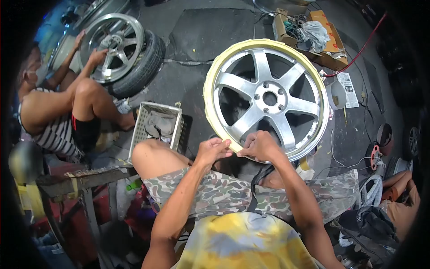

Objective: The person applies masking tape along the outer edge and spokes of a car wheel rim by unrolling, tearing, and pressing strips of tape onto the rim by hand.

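Note:
In front of my knees stands a silver six-spoke wheel rim [251, 117], tilted to face me. Yellow masking tape [208, 92] runs along its outer lip over the top and down the left side. At the lower edge, my left hand [212, 152] pinches the tape between thumb and fingers. Close by on the right, my right hand [262, 147] is closed with its fingertips on the same strip at the lip. The bottom right of the lip shows bare metal. My right hand hides part of the lower rim.
At the left a person [53, 105] holds another silver wheel [105, 74] beside a black tire [150, 62]. A plastic crate [134, 134] with grey cloth stands near my left knee. Cardboard boxes [331, 31], a red hose [358, 56] and a white bucket [334, 95] lie right.

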`<move>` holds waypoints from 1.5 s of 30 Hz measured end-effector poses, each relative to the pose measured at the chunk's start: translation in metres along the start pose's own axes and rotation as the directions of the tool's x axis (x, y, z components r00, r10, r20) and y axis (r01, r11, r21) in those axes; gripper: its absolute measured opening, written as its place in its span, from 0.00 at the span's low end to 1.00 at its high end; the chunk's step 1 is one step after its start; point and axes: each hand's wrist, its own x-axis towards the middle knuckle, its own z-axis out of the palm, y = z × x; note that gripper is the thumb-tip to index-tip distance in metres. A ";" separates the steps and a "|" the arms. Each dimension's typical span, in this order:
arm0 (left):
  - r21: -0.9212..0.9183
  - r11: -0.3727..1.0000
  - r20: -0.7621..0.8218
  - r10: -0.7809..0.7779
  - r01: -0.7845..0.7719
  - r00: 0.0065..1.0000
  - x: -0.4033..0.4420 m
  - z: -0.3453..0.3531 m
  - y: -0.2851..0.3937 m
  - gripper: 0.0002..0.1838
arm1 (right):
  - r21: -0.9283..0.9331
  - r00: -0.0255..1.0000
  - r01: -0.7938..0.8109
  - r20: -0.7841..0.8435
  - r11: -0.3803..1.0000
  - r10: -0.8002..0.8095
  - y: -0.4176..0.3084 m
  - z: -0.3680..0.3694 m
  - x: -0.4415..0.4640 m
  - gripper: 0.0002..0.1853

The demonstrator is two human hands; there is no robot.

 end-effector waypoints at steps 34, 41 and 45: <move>0.516 0.619 -0.396 0.785 -0.592 0.476 0.040 0.001 0.038 0.20 | 0.237 0.397 -0.503 -0.791 0.831 0.466 0.322 -0.138 -0.052 0.20; 0.424 0.607 -0.308 0.795 -0.672 0.523 0.018 0.031 0.059 0.16 | -0.006 0.539 -0.710 -0.649 0.704 0.538 0.285 -0.059 -0.039 0.23; 0.369 0.673 -0.313 0.739 -0.641 0.596 0.015 0.045 0.055 0.14 | -0.209 0.576 -0.778 -0.615 0.592 0.539 0.332 -0.024 -0.036 0.20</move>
